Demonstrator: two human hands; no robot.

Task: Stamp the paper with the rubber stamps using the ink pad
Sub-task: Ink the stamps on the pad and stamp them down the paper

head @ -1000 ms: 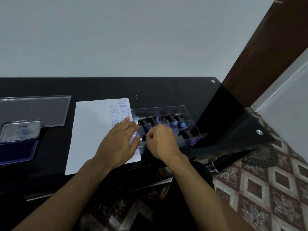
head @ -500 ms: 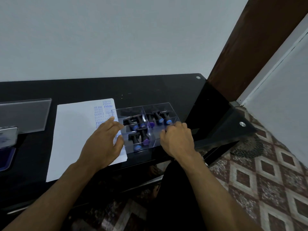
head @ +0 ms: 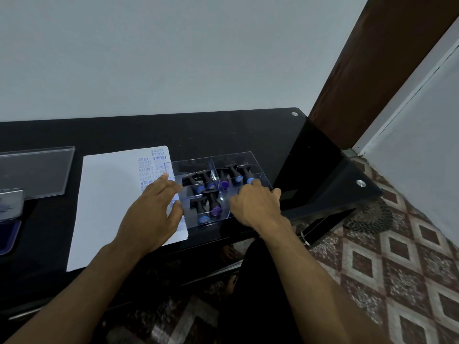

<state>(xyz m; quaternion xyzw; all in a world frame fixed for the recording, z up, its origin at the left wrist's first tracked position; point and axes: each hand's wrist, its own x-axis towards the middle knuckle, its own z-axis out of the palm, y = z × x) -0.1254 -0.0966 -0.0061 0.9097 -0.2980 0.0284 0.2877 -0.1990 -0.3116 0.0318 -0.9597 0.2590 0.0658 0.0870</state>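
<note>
A white paper (head: 109,194) with blue stamped words along its right side lies on the black table (head: 223,135). A clear stamp box (head: 250,157) overlaps the paper's right edge and holds several black-handled rubber stamps (head: 211,202). My left hand (head: 151,214) rests on the paper with straight fingers and touches the box's left wall. My right hand (head: 255,204) curls over the box's near right corner, thumb at the right wall; its fingertips are hidden. The open ink pad (head: 8,229) sits at the far left edge.
A clear flat lid (head: 37,172) lies at the back left of the table. The table's right end drops off to a patterned tile floor (head: 397,269). A brown door frame (head: 372,70) and a white wall stand to the right.
My right hand has moved from the middle of the box to its near right corner. My left hand has stayed at the box's left wall. The camera has turned right.
</note>
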